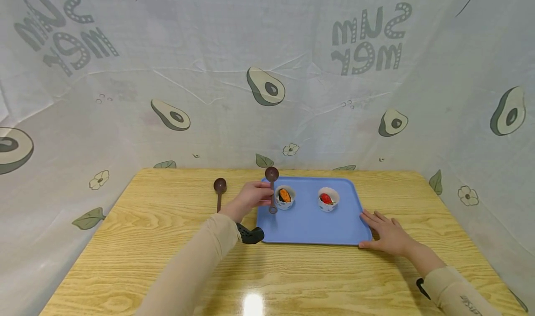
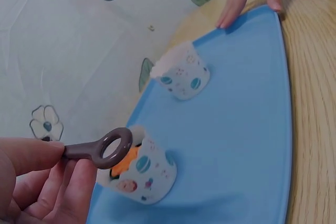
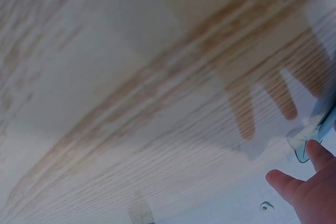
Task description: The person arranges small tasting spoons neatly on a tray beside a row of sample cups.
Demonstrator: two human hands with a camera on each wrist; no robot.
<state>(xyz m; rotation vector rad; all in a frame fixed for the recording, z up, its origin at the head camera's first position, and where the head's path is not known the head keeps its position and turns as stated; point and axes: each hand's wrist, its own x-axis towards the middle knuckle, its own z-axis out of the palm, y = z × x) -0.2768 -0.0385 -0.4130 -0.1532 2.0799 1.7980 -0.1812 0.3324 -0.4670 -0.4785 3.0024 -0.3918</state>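
Observation:
A brown measuring spoon (image 1: 272, 174) is pinched by its handle in my left hand (image 1: 256, 195), above the left part of the blue tray (image 1: 309, 230). Its ring end (image 2: 114, 149) points toward the left wrist camera. Beside that hand stands a patterned paper cup (image 1: 284, 204) with an orange and black piece (image 1: 285, 195) in it. Another paper cup (image 1: 328, 206), holding a red piece (image 1: 326, 199), stands farther right on the tray. My right hand (image 1: 388, 234) touches the tray's right edge with fingers spread.
A second brown spoon (image 1: 219, 186) lies on the wooden table (image 1: 146, 223) left of the tray, its handle partly hidden by the left hand and forearm. Behind the table hangs a pale cloth (image 1: 217, 121) with an avocado print.

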